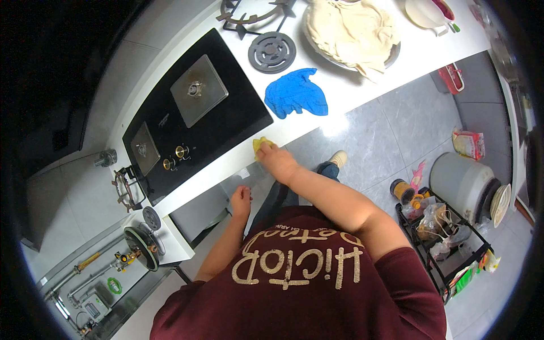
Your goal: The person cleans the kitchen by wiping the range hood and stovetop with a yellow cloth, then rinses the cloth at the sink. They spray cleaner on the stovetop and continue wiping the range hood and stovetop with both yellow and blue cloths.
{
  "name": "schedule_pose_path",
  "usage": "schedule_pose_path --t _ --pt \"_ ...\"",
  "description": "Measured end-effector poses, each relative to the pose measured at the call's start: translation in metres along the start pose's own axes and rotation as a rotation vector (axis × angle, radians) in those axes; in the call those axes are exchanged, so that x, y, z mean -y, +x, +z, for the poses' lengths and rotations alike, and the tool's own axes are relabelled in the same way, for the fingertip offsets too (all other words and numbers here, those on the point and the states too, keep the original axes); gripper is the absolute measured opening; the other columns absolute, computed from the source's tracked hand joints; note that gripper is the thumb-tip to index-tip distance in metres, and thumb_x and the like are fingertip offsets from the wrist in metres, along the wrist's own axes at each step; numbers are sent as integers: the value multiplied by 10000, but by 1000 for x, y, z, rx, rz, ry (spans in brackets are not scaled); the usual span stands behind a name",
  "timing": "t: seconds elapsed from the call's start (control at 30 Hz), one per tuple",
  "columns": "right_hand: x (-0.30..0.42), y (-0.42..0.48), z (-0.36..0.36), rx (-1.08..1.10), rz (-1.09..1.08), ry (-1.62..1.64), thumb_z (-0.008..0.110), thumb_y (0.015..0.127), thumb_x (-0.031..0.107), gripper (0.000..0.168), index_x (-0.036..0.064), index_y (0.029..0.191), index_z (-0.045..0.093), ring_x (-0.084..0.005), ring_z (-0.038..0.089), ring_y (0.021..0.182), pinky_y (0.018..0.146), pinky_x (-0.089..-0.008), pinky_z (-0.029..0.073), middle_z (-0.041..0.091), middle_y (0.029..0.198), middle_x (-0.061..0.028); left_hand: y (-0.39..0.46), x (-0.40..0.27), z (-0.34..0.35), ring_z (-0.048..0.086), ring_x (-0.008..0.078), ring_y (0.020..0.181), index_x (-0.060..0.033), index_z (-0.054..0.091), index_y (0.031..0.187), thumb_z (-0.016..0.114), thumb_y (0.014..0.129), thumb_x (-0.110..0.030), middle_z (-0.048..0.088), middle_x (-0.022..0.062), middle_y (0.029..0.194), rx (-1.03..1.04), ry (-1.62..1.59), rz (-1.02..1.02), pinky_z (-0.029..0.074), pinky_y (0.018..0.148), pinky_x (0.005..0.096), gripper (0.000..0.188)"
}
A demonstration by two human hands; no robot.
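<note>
My right hand (pixel 276 160) grips a yellow cloth or sponge (pixel 262 143) at the front edge of the white countertop (pixel 293 127). Most of the yellow thing shows beyond my fingertips. My left hand (pixel 241 202) hangs in front of the counter with its fingers curled in and nothing visible in them. Left of my right hand lies a black glass gas cooktop (pixel 225 106), its burners bare of grates. It carries two gold-ringed knobs (pixel 182 152). A crumpled blue cloth (pixel 297 94) rests on the counter beyond the yellow one, beside the cooktop.
A round burner plate (pixel 272 52), a pan-support grate (pixel 255 19) and a cloth-covered bowl (pixel 350 32) stand farther along the counter. Another grate (pixel 123 189) and a pot lid (pixel 141 248) sit at the left. A black rack (pixel 446 255) and a large bucket (pixel 461 185) occupy the floor at right.
</note>
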State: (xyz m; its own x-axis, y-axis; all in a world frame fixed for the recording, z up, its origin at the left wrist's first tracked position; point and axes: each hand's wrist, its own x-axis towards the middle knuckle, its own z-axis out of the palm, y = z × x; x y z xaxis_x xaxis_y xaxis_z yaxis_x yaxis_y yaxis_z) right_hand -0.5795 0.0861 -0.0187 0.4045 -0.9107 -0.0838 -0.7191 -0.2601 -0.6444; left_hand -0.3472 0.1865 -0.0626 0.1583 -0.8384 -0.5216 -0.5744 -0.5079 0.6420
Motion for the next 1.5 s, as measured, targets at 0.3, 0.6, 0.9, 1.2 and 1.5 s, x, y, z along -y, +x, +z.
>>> schedule_pose_path --t 0.3,0.6,0.9,1.2,1.5 --pt "83 27 94 188 -171 306 589 800 139 267 38 1047 593 -329 605 962 789 -406 521 572 1072 -192 -5 27 -66 584 143 626 -2 597 956 517 926 -138 606 63 775 70 -131 -83 461 544 265 161" --pt "-20 -38 -51 86 514 2290 549 905 317 424 20 1205 505 -190 627 853 536 -272 501 629 1053 -120 13 -88 -58 581 133 750 -42 592 1009 493 959 -213 617 41 845 418 -263 -58 468 696 263 204" --pt "-81 -195 -162 -511 -34 2613 351 961 434 548 62 1358 417 -351 468 1229 1003 -574 370 468 1360 -166 -22 -296 122 598 189 927 -21 478 1221 379 995 -341 613 116 1067 1065 -552 122 471 831 324 404" --pt "-134 -303 -235 -988 -123 2404 273 1012 333 476 -2 1310 431 -256 525 1165 983 -401 431 532 1275 -137 -91 -401 292 528 226 1140 -118 357 1389 246 977 -512 483 76 1344 1541 -684 -235 455 890 398 581" --pt "-259 -356 -298 -1196 11 2225 279 1011 349 468 24 1306 443 -243 536 1150 971 -382 444 531 1279 -116 -95 -508 433 434 266 1267 -119 324 1414 223 972 -536 421 83 1409 1646 -560 -273 383 1007 443 616"
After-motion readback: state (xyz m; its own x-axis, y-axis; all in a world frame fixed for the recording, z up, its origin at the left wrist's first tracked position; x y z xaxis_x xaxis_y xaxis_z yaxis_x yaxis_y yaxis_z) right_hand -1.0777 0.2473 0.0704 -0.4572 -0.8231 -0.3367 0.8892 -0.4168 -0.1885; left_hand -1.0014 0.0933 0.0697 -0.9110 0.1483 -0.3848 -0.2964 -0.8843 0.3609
